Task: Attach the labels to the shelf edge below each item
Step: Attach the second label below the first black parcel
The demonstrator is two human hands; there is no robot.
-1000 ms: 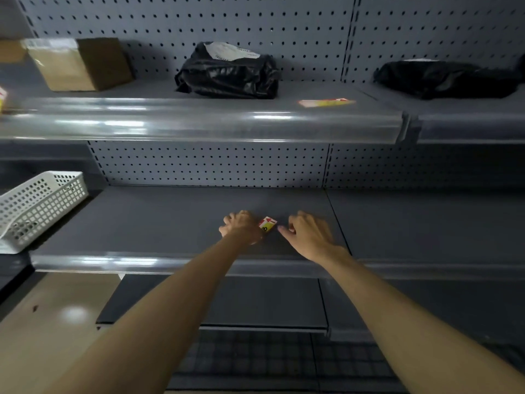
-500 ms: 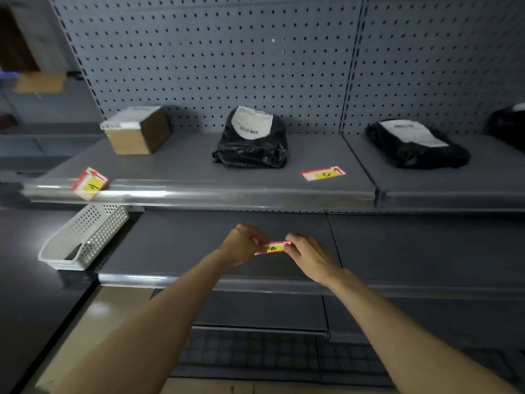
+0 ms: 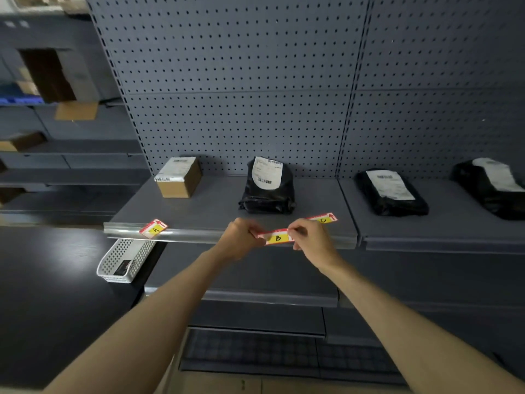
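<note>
Head view: label B is pinched at its two ends, left hand on one, right hand on the other, and held level at the shelf edge below the black parcel. Label A is seen tilted on the edge below the cardboard box. Label C lies flat on the shelf. A white basket is seen lower left.
</note>
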